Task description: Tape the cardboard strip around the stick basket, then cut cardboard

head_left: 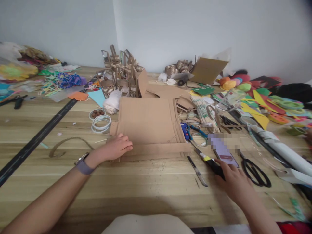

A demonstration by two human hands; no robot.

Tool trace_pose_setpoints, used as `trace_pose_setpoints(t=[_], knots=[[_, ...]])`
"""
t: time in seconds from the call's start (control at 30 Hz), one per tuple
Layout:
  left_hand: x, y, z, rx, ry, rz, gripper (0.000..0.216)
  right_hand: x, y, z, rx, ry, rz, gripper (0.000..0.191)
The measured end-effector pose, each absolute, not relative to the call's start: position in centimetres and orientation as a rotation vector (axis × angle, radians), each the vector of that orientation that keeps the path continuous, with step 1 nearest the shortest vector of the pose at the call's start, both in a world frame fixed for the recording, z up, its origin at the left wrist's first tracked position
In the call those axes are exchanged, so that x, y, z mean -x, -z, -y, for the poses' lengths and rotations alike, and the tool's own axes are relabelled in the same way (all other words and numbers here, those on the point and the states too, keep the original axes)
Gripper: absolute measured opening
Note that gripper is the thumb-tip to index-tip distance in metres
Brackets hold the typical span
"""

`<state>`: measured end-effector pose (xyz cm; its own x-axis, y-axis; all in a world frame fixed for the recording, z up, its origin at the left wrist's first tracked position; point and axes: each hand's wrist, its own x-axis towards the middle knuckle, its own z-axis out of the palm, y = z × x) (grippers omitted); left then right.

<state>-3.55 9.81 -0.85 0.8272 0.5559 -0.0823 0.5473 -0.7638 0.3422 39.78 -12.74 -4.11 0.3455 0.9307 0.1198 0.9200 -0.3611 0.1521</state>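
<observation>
A brown cardboard box (pixel 148 120), partly folded flat, lies in the middle of the table with a folded strip along its near edge. My left hand (pixel 119 148) presses on its near left corner, fingers bent and held together. On the right, my right hand (pixel 231 178) is closed around the black handle of a utility knife (pixel 207 159) with a yellow band, its blade end pointing toward the cardboard. A phone (pixel 224 151) lies just beyond those fingers. Black-handled scissors (pixel 255 172) rest to the right of that hand. A thin dark blade-like strip (pixel 197 171) lies left of the knife.
Small woven baskets (pixel 108 87) stand behind the cardboard. Tape rolls (pixel 101 123) and a bowl of brown balls (pixel 97 113) sit left. A blue glue gun (pixel 186 131) and bundled sticks (pixel 203 110) are at right. A black strip (pixel 39 139) crosses the left side.
</observation>
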Motion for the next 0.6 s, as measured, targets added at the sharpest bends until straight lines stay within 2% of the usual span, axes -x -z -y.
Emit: trace_pose_setpoints(t=[0.17, 0.33, 0.43, 0.6], knots=[[3.2, 1.7, -9.7, -2.706, -0.110, -0.876, 0.037, -37.1, 2.6, 10.3, -2.554, -0.403, -1.973, 0.039], [2.7, 1.7, -8.5, -2.689, -0.174, -0.948, 0.042, -33.7, 1.7, 6.2, -2.528, -0.172, -2.449, 0.041], [2.3, 2.0, -7.5, -2.666, -0.195, -0.858, 0.047, -32.9, 2.2, 4.1, -2.484, -0.002, -2.476, 0.039], [2.1, 3.3, -6.5, -2.766, -0.214, -0.882, 0.040, -33.5, 3.6, 3.1, -2.542, 0.186, -2.387, 0.038]])
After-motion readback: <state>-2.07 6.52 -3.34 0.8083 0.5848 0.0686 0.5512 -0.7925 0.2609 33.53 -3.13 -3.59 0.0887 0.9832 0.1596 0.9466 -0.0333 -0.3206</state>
